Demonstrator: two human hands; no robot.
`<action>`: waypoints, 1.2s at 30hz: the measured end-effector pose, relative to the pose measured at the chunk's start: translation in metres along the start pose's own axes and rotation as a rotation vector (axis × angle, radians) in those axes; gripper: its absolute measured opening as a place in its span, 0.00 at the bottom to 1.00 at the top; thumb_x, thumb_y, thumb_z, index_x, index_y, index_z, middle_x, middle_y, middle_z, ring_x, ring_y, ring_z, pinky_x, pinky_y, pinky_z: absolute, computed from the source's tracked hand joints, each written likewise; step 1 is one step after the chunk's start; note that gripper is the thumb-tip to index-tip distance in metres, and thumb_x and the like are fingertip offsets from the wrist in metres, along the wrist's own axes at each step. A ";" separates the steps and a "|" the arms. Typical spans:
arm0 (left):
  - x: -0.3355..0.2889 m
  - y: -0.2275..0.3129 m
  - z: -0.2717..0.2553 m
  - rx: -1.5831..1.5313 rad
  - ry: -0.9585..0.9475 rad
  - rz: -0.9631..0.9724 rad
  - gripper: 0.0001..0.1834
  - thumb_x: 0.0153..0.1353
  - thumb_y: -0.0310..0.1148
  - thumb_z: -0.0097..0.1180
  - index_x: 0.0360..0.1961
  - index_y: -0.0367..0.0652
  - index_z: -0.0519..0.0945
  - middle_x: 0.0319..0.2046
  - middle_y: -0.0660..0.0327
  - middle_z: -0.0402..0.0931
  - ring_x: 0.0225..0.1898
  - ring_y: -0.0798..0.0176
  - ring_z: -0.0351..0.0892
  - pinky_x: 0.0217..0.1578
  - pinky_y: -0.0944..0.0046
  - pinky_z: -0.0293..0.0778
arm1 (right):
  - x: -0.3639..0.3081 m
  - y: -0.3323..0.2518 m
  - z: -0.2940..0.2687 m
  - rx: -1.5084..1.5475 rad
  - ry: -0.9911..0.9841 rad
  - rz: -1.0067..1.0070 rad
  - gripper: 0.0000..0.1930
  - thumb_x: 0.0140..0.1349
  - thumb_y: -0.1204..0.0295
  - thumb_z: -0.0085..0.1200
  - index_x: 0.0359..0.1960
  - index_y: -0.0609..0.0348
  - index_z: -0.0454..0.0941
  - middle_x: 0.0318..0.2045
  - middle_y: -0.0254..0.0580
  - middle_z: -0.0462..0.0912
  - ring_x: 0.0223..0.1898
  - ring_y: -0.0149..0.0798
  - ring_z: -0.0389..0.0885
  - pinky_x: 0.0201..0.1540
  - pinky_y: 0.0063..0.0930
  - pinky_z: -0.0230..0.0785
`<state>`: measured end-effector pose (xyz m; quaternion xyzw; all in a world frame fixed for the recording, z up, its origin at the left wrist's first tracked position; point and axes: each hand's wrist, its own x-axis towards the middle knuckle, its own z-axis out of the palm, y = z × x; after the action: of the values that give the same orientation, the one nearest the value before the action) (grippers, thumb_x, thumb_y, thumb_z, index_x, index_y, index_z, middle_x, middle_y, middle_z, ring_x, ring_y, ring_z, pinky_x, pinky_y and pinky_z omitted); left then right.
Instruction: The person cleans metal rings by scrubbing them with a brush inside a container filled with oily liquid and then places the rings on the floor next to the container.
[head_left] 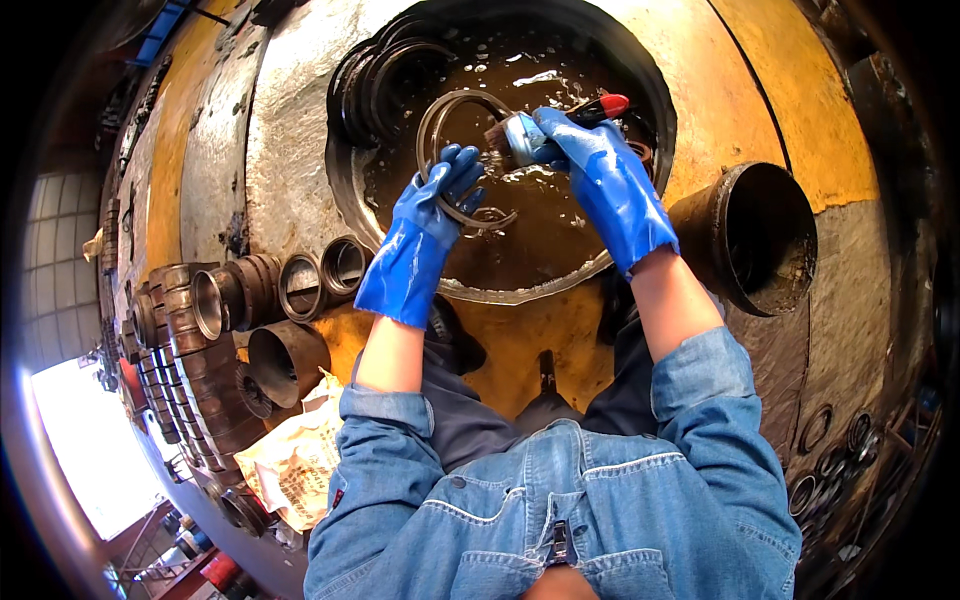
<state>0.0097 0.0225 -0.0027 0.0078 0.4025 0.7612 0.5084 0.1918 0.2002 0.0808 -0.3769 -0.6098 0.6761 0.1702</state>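
In blue rubber gloves, both my hands are over a round black tub point(352, 215) of brown, bubbly liquid. My left hand point(425, 215) grips a thin metal ring point(432, 118), apparently with a second one alongside it. A paintbrush point(521, 138) with a pale ferrule and a red-and-black handle is in my right hand point(603, 180), fingers closed around it. Its dark bristles point left toward the rings, close to my left fingertips. Several dark rings point(362, 85) lean together at the tub's left wall. A small reddish curved part shows partly behind my right hand.
A wide, dark metal cylinder point(740, 240) lies on the floor right of the tub. To the left stand several short metal sleeves point(303, 287), a larger cylinder point(288, 362) and a crumpled paper sack point(297, 455). Loose rings point(803, 494) lie at the lower right.
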 end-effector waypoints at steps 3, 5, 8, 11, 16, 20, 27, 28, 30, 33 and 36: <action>0.011 -0.012 -0.017 -0.079 0.158 -0.034 0.21 0.73 0.37 0.56 0.65 0.49 0.77 0.64 0.52 0.77 0.65 0.44 0.75 0.63 0.37 0.73 | 0.012 0.020 0.012 0.329 -0.101 0.027 0.16 0.71 0.58 0.59 0.47 0.58 0.87 0.35 0.37 0.89 0.31 0.31 0.84 0.38 0.24 0.74; 0.014 -0.017 -0.017 -0.117 0.170 -0.069 0.22 0.73 0.39 0.55 0.67 0.51 0.75 0.63 0.52 0.78 0.63 0.43 0.76 0.63 0.35 0.72 | 0.035 0.051 0.027 0.607 -0.119 0.266 0.13 0.69 0.59 0.64 0.46 0.53 0.86 0.34 0.37 0.89 0.27 0.32 0.85 0.27 0.26 0.74; 0.010 -0.014 -0.021 -0.145 0.058 -0.086 0.23 0.74 0.41 0.53 0.67 0.50 0.74 0.63 0.53 0.78 0.62 0.44 0.77 0.64 0.36 0.71 | 0.031 0.071 0.049 0.692 -0.177 0.384 0.14 0.70 0.60 0.62 0.50 0.52 0.84 0.34 0.38 0.88 0.29 0.32 0.85 0.27 0.25 0.74; 0.012 -0.010 -0.035 -0.159 0.184 -0.012 0.23 0.77 0.43 0.50 0.66 0.40 0.73 0.66 0.52 0.76 0.64 0.43 0.77 0.68 0.48 0.72 | 0.000 0.053 0.043 0.153 -0.403 -0.008 0.17 0.71 0.84 0.44 0.55 0.62 0.81 0.44 0.43 0.87 0.42 0.32 0.86 0.46 0.25 0.80; 0.005 -0.011 -0.007 0.312 0.300 0.104 0.20 0.77 0.41 0.53 0.59 0.37 0.80 0.59 0.52 0.82 0.58 0.50 0.82 0.59 0.52 0.76 | 0.011 0.046 0.034 -0.280 -0.380 0.045 0.13 0.61 0.67 0.57 0.42 0.63 0.85 0.34 0.51 0.88 0.34 0.44 0.87 0.42 0.34 0.80; -0.008 -0.010 0.023 0.493 0.162 0.182 0.20 0.75 0.43 0.58 0.57 0.38 0.81 0.55 0.54 0.85 0.49 0.59 0.85 0.48 0.61 0.77 | 0.026 0.043 0.059 -0.904 -0.163 0.179 0.21 0.62 0.50 0.57 0.43 0.53 0.88 0.41 0.52 0.89 0.48 0.54 0.88 0.53 0.42 0.79; -0.025 0.013 0.042 0.451 0.110 0.254 0.16 0.73 0.37 0.61 0.53 0.36 0.83 0.46 0.48 0.88 0.25 0.76 0.73 0.27 0.77 0.66 | 0.011 0.019 0.029 0.191 -0.234 0.153 0.16 0.63 0.56 0.61 0.37 0.57 0.88 0.30 0.38 0.87 0.34 0.30 0.84 0.42 0.27 0.74; -0.023 0.016 0.040 0.446 0.072 0.256 0.16 0.73 0.38 0.61 0.54 0.36 0.83 0.45 0.48 0.88 0.24 0.76 0.72 0.27 0.77 0.66 | 0.011 0.023 0.033 0.357 -0.291 0.183 0.15 0.65 0.59 0.61 0.40 0.58 0.88 0.34 0.37 0.87 0.36 0.29 0.84 0.44 0.26 0.74; -0.022 0.023 0.037 0.432 0.003 0.262 0.17 0.73 0.38 0.60 0.55 0.36 0.82 0.45 0.48 0.88 0.22 0.76 0.70 0.26 0.77 0.66 | 0.012 0.028 0.040 0.594 -0.462 0.252 0.14 0.69 0.66 0.62 0.49 0.62 0.84 0.43 0.37 0.86 0.40 0.31 0.84 0.47 0.24 0.75; -0.032 0.034 0.041 0.493 -0.032 0.268 0.18 0.74 0.39 0.60 0.55 0.36 0.82 0.44 0.48 0.88 0.21 0.77 0.69 0.25 0.77 0.65 | 0.013 0.020 0.043 -0.066 -0.390 0.206 0.19 0.62 0.55 0.62 0.43 0.59 0.87 0.35 0.42 0.87 0.40 0.33 0.85 0.44 0.30 0.74; -0.047 0.036 0.051 0.533 0.015 0.228 0.18 0.75 0.38 0.58 0.56 0.35 0.81 0.44 0.49 0.88 0.21 0.77 0.68 0.25 0.76 0.65 | 0.026 0.014 0.059 -0.702 -0.214 0.095 0.19 0.56 0.51 0.62 0.41 0.48 0.88 0.36 0.49 0.88 0.41 0.48 0.88 0.47 0.39 0.79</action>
<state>0.0262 0.0110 0.0731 0.1807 0.5886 0.6810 0.3965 0.1355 0.1747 0.0579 -0.3674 -0.8007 0.4686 -0.0657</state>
